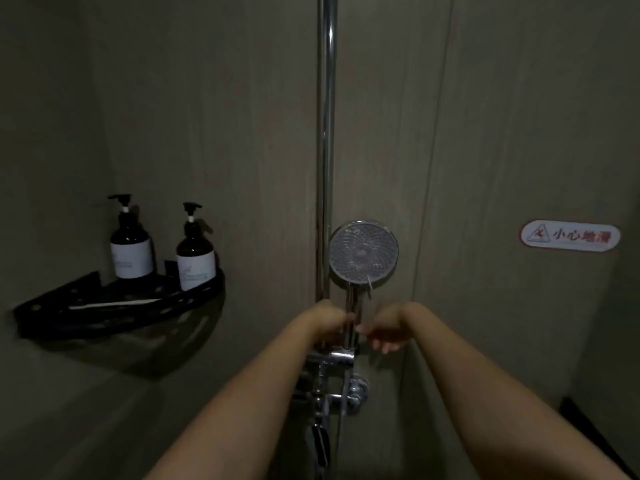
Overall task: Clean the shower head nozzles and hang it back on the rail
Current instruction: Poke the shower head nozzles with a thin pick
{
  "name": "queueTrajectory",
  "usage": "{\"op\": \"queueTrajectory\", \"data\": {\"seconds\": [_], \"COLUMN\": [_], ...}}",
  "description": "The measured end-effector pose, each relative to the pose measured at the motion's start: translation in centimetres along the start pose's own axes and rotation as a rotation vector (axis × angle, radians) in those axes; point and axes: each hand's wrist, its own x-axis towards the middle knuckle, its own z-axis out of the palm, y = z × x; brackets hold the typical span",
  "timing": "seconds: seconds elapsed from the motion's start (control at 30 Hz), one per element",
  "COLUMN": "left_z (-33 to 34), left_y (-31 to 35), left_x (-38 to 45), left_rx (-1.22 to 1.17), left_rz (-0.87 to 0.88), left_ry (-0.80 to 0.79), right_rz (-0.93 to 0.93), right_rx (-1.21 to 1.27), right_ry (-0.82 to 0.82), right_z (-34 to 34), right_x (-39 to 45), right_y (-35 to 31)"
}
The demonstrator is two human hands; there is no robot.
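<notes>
Just right of the rail [326,133], at 6 o'clock of centre, the shower head [363,251] stands upright, left hand [330,318] gripping its handle, right hand [382,329] loosely curled beside, holding nothing.

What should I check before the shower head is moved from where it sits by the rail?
1. Left hand grips the shower head handle: ok.
2. Right hand has a hold: not ok, its fingers hang loose beside the handle.
3. Nozzle face turned toward the camera: ok.
4. Head seated in the holder on the rail: cannot tell, the hands hide it.
5. Hose free of the tap: cannot tell, too dark.
6. Pump bottles on the corner shelf stand away from the rail: ok.
</notes>
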Motion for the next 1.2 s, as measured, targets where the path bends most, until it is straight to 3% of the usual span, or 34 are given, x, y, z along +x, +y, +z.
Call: {"op": "queueTrajectory", "data": {"seconds": [0.07,0.13,0.23,0.4,0.67,0.8,0.97,1.2], "left_z": [1.1,2.3,3.3,3.9,4.0,3.2,2.0,1.4], "left_y": [0.4,0.8,0.8,0.8,0.7,4.3,10.8,13.8], "left_x": [1.4,2.1,3.2,3.7,3.3,3.0,1.6,-1.2], "left_rx": [0.051,0.028,0.035,-0.012,-0.181,-0.458,-0.431,-0.333], "left_rz": [0.049,0.067,0.042,0.020,0.046,0.238,0.376,0.532], "left_ry": [0.184,0.259,0.404,0.541,0.554,0.530,0.468,0.363], "right_rz": [-0.059,-0.164,-0.312,-0.383,-0.435,-0.548,-0.683,-0.763], "right_rx": [0.134,0.099,0.169,0.452,0.548,0.761,0.760,0.683], "right_ry": [0.204,0.320,0.296,0.347,0.409,0.477,0.488,0.533], "right_z": [-0.2,0.4,1.8,2.7,2.5,-0.5,-6.0,-7.8], "right_x": [1.2,2.0,3.2,5.2,6.2,4.5,-0.1,-4.3], "right_y": [0.1,0.3,0.5,1.9,2.3,1.1,-0.1,-0.9]}}
